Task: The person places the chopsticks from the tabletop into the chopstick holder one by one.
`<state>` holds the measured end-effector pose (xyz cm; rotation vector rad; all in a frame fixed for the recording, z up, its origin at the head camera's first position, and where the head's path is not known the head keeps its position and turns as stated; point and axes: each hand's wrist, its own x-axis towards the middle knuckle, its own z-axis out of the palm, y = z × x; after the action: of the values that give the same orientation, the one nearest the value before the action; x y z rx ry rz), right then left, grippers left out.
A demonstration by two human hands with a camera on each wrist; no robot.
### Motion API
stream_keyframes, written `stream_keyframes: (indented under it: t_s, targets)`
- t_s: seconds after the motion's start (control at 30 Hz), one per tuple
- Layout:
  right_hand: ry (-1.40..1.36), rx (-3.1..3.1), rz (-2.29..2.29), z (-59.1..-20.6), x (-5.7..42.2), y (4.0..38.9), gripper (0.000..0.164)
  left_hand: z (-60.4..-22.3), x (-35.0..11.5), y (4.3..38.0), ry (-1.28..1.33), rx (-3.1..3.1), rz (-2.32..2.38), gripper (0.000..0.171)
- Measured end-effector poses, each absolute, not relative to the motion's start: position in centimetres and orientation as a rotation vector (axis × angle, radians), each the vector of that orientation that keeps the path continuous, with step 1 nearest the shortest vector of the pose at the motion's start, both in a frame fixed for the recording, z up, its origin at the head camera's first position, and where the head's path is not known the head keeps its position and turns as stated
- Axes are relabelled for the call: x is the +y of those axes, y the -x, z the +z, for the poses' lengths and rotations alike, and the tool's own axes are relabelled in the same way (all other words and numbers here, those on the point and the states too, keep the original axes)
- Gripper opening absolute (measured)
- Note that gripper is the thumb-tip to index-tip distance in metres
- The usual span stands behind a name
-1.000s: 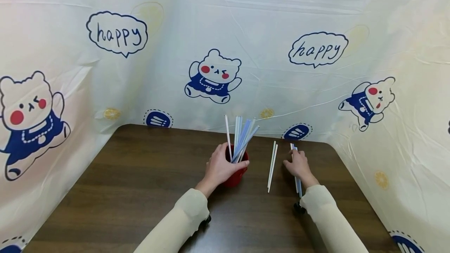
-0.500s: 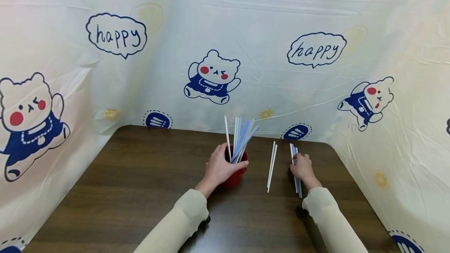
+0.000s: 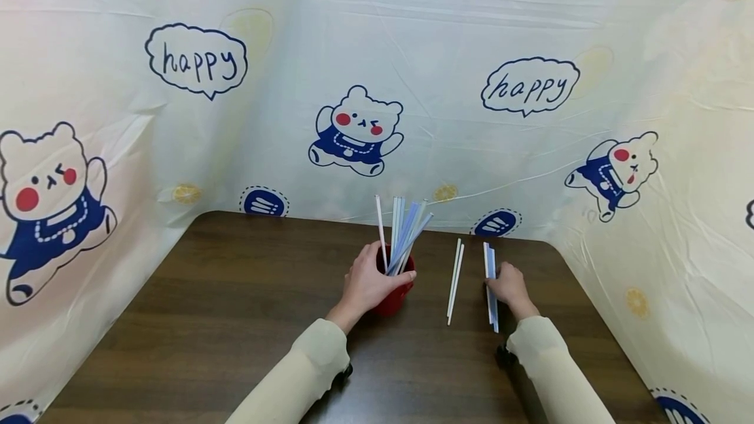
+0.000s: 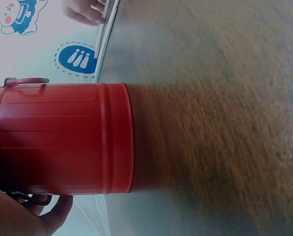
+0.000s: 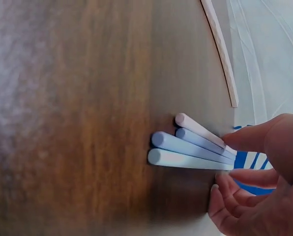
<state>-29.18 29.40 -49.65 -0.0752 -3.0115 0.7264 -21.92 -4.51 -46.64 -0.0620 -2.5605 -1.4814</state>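
Observation:
A small red bucket with side handles stands upright on the table, holding several thin white and pale blue sticks. My left hand grips it near the rim, thumb on the near side and fingers behind. To the right, my right hand pinches a bundle of several sticks, pinkish, blue and white. Thumb and forefinger press the bundle from opposite sides in the right wrist view, while its near ends lie low over the wood. Between the hands a pair of white sticks lies side by side.
Brown wood makes up the table. A pale printed sheet with bears and "happy" bubbles hangs right behind the table's far edge and along both sides.
My right hand has slid from the far end of the bundle toward its middle. The sticks there have swung slightly left and lie closer together. My left hand keeps its hold on the bucket.

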Motion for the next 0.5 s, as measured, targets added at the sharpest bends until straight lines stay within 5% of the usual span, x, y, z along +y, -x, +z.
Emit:
stream_keyframes:
  t_s: [0.5]
  targets:
    - [0.219, -3.094, 0.783, -48.56, 29.48, 28.95, 0.024, -46.74, -4.51, 21.99, 0.067, -2.561, -1.476, 0.079]
